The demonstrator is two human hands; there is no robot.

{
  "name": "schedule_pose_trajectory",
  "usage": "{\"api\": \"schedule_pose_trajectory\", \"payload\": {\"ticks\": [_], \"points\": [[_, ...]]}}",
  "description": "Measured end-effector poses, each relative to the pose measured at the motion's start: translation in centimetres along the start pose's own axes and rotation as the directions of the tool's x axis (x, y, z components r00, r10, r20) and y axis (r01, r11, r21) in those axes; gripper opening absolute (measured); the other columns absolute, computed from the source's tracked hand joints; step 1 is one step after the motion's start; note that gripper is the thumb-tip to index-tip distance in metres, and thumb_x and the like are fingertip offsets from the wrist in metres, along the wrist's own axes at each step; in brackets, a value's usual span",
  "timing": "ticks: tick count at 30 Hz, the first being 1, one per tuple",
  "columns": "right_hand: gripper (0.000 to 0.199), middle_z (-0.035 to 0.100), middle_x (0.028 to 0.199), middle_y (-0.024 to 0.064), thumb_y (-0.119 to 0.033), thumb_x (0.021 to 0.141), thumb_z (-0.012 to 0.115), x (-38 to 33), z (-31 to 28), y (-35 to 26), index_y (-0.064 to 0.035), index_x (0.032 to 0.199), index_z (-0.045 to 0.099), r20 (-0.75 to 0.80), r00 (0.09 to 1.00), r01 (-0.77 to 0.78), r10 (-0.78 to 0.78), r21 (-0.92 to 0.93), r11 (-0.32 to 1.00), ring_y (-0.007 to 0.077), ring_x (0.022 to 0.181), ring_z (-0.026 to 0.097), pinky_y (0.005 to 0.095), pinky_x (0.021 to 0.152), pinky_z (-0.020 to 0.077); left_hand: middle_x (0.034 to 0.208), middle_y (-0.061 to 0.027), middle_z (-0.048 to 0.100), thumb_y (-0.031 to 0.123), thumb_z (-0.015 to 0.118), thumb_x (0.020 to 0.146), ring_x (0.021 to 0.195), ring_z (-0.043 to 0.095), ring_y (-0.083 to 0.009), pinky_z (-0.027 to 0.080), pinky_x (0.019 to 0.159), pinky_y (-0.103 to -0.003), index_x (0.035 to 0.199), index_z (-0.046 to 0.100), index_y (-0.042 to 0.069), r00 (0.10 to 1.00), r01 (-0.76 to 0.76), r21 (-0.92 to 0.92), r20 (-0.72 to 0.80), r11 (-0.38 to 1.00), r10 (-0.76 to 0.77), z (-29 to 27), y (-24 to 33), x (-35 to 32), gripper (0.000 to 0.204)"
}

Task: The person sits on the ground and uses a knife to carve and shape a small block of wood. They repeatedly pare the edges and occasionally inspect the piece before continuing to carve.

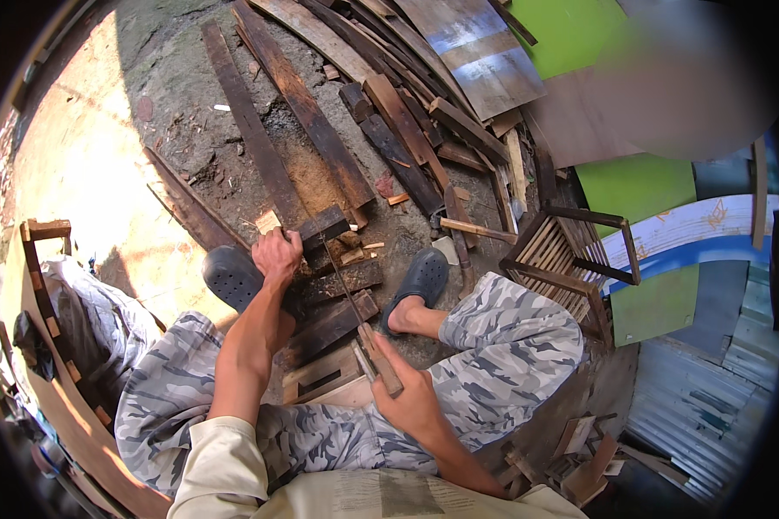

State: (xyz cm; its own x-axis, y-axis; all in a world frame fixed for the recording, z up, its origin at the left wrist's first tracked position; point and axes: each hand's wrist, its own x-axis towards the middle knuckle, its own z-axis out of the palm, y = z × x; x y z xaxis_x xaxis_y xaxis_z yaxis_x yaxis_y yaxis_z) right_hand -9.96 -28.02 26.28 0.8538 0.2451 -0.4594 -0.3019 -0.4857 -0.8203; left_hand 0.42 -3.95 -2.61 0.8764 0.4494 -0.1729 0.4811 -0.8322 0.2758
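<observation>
My left hand [277,257] grips the end of a short dark wooden block [324,225] resting on other dark planks between my feet. My right hand [409,394] is closed around the wooden handle of a long-bladed knife [344,290]. Its thin blade runs up toward the block and its tip meets the wood beside my left hand. I sit with knees apart in grey camouflage trousers, wearing dark rubber clogs [420,278].
Long weathered planks [307,112] lie piled on the dirt ahead. A slatted wooden frame [563,259] stands at the right, with green panels [636,186] and corrugated metal sheet [710,415] behind. A wooden frame with cloth [48,303] is at my left.
</observation>
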Motion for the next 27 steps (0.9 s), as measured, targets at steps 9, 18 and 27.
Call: {"api": "schedule_pose_trajectory", "payload": {"ticks": [9, 18, 27], "points": [[0.065, 0.061, 0.131, 0.0296, -0.005, 0.084, 0.06, 4.2, 2.7, 1.9, -0.0017, 0.148, 0.046, 0.008, 1.0, 0.009, -0.009, -0.003, 1.0, 0.0401, 0.119, 0.063, 0.0384, 0.097, 0.0512, 0.092, -0.0221, 0.072, 0.034, 0.052, 0.089, 0.092, 0.067, -0.0369, 0.048, 0.087, -0.048, 0.094, 0.072, 0.0, 0.995, -0.053, -0.011, -0.081, 0.999, 0.052, 0.8, -0.8, -0.9, 0.04], [0.063, 0.063, 0.129, 0.0283, -0.005, 0.084, 0.061, 11.7, 4.0, 2.3, -0.0036, 0.146, 0.049, 0.014, 0.988, -0.155, 0.156, -0.066, 0.986, 0.0421, 0.12, 0.061, 0.0383, 0.097, 0.0507, 0.091, -0.0223, 0.072, 0.037, 0.05, 0.091, 0.09, 0.067, -0.037, 0.049, 0.084, -0.049, 0.093, 0.072, 0.0, 0.999, -0.043, 0.004, -0.01, 0.999, 0.043, -0.3, 0.8, -0.2, 0.043], [0.069, 0.067, 0.115, 0.0294, -0.007, 0.085, 0.06, 3.5, 0.9, -0.7, -0.0066, 0.151, 0.043, -0.014, 0.997, 0.074, -0.075, -0.052, 0.996, 0.0474, 0.103, 0.066, 0.0482, 0.087, 0.0533, 0.093, -0.0234, 0.072, 0.038, 0.05, 0.091, 0.093, 0.068, -0.0374, 0.048, 0.088, -0.048, 0.095, 0.073, -0.001, 1.0, 0.017, -0.004, 0.025, 1.0, -0.017, -0.4, 0.4, 0.5, 0.045]]}}
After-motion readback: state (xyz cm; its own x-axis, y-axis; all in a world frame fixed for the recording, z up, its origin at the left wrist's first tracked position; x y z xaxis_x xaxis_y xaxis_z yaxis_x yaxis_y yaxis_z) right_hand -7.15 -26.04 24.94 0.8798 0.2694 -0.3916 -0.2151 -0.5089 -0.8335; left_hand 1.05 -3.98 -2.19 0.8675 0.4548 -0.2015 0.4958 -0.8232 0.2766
